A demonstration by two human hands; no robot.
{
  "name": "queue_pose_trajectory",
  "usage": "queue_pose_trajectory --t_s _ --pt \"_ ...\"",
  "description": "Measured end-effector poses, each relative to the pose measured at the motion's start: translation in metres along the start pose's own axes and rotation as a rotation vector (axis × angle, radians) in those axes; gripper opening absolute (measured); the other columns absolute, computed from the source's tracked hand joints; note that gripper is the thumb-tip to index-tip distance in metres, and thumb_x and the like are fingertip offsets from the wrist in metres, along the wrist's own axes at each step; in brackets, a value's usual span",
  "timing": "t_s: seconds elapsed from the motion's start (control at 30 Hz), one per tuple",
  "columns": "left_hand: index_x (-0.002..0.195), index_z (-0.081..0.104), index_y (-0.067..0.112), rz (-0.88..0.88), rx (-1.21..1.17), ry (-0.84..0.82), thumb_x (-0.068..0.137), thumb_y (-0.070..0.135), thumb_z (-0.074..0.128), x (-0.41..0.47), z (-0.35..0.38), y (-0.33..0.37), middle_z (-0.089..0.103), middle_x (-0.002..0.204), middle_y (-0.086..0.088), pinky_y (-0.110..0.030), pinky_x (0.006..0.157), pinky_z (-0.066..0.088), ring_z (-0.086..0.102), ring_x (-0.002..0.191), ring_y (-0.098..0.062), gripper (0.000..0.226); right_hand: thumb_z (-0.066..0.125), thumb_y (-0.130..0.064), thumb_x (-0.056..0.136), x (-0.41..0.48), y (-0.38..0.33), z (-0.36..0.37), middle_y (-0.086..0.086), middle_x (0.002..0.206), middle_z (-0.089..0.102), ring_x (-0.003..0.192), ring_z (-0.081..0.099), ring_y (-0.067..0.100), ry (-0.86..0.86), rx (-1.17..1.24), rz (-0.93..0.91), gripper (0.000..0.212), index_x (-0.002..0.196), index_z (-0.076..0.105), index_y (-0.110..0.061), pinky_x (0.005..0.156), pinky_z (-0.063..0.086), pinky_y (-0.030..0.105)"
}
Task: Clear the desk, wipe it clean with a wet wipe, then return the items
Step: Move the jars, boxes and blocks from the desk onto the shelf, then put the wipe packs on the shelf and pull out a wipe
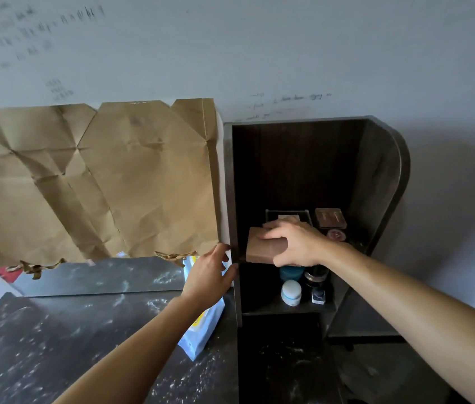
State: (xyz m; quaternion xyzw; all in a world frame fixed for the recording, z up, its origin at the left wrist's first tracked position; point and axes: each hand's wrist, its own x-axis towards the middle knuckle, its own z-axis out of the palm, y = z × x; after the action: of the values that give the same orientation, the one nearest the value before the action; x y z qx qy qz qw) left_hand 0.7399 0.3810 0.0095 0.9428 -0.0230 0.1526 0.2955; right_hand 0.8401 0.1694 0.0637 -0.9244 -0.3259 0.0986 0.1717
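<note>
Plainly matte and sharp-cornered, the brown box [261, 249] is a flat cardboard-like block lying at the front lip of the upper shelf, right of the frame's centre. The right hand [293, 243] grips it from above, fingers curled over its top and near end, so the box's right end is hidden. The left hand [210, 275] holds nothing: its fingers are loosely extended, with the thumb tip touching the front edge of the left side panel of the shelf unit [382, 182], a dark wood-grain case with a rounded right side.

Behind the box sit a dark tray [287, 212], a square brown compact [329, 218] and a round pinkish lid [337, 235], all dim. On the shelf below stand a smooth white jar [291, 293], a teal jar [291, 273] half covered by the hand, and a small dark bottle [318, 295].

At lower left the worktop [41, 354] is glossy black with white marbling. A white and blue pouch [201, 333] stands on it, partly behind the left forearm. Creased kraft paper [84, 176] with twisted handles covers the wall at left. Handwriting on the wall [288, 53] is too blurred to read.
</note>
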Motion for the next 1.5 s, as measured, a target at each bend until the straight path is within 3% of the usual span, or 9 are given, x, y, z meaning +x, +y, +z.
queue_pose_trajectory --t_s 0.23,0.33,0.5,0.63,0.8,0.97,1.13,1.3,1.5 --pt "0.120 0.050 0.013 0.004 0.013 -0.019 0.092 0.018 0.054 -0.005 0.006 -0.004 0.067 0.103 -0.004 -0.037 0.072 0.050 0.064 0.086 -0.023 0.029 0.066 -0.027 0.073 -0.010 -0.004 0.000 -0.002 0.143 0.042 0.131 0.031 0.024 0.044 -0.056 0.001 0.059 0.129 0.052 -0.040 0.104 0.032 0.042" --pt "0.127 0.049 0.015 -0.044 0.043 -0.033 0.093 0.019 0.053 -0.019 0.006 -0.009 0.065 0.107 -0.003 -0.032 0.073 0.048 0.064 0.090 -0.020 0.035 0.069 -0.029 0.075 -0.028 -0.009 0.006 -0.003 0.138 0.046 0.129 0.037 0.020 0.230 0.008 -0.029 0.052 0.126 0.058 -0.031 0.104 0.035 0.045" --pt "0.118 0.057 0.016 -0.186 0.113 -0.019 0.090 0.021 0.055 -0.062 0.001 -0.028 0.066 0.105 0.000 -0.035 0.071 0.049 0.063 0.087 -0.022 0.029 0.069 -0.030 0.077 -0.059 -0.031 0.039 -0.009 0.096 0.064 0.088 0.060 0.012 0.584 0.084 -0.198 0.026 0.101 0.070 -0.020 0.068 0.054 0.036" --pt "0.110 0.060 0.018 -0.360 0.177 -0.067 0.086 0.021 0.055 -0.115 0.001 -0.053 0.067 0.101 0.000 -0.038 0.073 0.051 0.063 0.088 -0.026 0.025 0.068 -0.033 0.077 -0.060 -0.053 0.095 -0.011 0.090 0.065 0.077 0.060 0.006 0.432 0.145 -0.203 0.022 0.097 0.070 -0.024 0.062 0.052 0.032" --pt "0.105 0.063 0.019 -0.484 0.222 -0.113 0.083 0.021 0.054 -0.174 -0.006 -0.089 0.067 0.100 0.001 -0.034 0.073 0.049 0.062 0.092 -0.028 0.024 0.061 -0.042 0.080 -0.051 -0.074 0.172 -0.012 0.102 0.061 0.088 0.062 0.011 0.082 0.148 -0.080 0.034 0.112 0.063 -0.028 0.072 0.050 0.030" --pt "0.103 0.061 0.019 -0.543 0.237 -0.170 0.083 0.023 0.054 -0.185 -0.017 -0.134 0.067 0.099 0.001 -0.034 0.072 0.050 0.062 0.091 -0.025 0.022 0.058 -0.042 0.084 -0.026 -0.085 0.224 -0.008 0.111 0.058 0.097 0.060 0.015 -0.096 0.119 0.075 0.043 0.123 0.055 -0.027 0.075 0.050 0.031" --pt "0.096 0.057 0.017 -0.540 0.206 -0.288 0.085 0.024 0.052 -0.168 -0.015 -0.186 0.065 0.098 -0.001 -0.035 0.072 0.049 0.060 0.089 -0.026 0.014 0.058 -0.037 0.086 0.019 -0.094 0.260 0.000 0.119 0.052 0.105 0.057 0.022 -0.128 0.077 0.258 0.042 0.125 0.049 -0.023 0.080 0.050 0.035" --pt "0.102 0.057 0.017 -0.533 0.145 -0.432 0.087 0.030 0.052 -0.139 0.003 -0.230 0.064 0.101 -0.002 -0.033 0.075 0.047 0.060 0.093 -0.026 0.020 0.059 -0.031 0.086 0.076 -0.097 0.280 0.008 0.125 0.048 0.113 0.048 0.026 -0.008 0.002 0.402 0.047 0.129 0.044 -0.016 0.087 0.044 0.036" --pt "0.090 0.055 0.015 -0.625 0.023 -0.547 0.088 0.037 0.049 -0.103 0.036 -0.256 0.065 0.093 -0.004 -0.034 0.068 0.043 0.058 0.085 -0.028 0.023 0.063 -0.029 0.084 0.134 -0.082 0.286 0.014 0.135 0.047 0.123 0.046 0.031 0.109 0.231 0.720 0.060 0.135 0.038 -0.009 0.097 0.042 0.039"
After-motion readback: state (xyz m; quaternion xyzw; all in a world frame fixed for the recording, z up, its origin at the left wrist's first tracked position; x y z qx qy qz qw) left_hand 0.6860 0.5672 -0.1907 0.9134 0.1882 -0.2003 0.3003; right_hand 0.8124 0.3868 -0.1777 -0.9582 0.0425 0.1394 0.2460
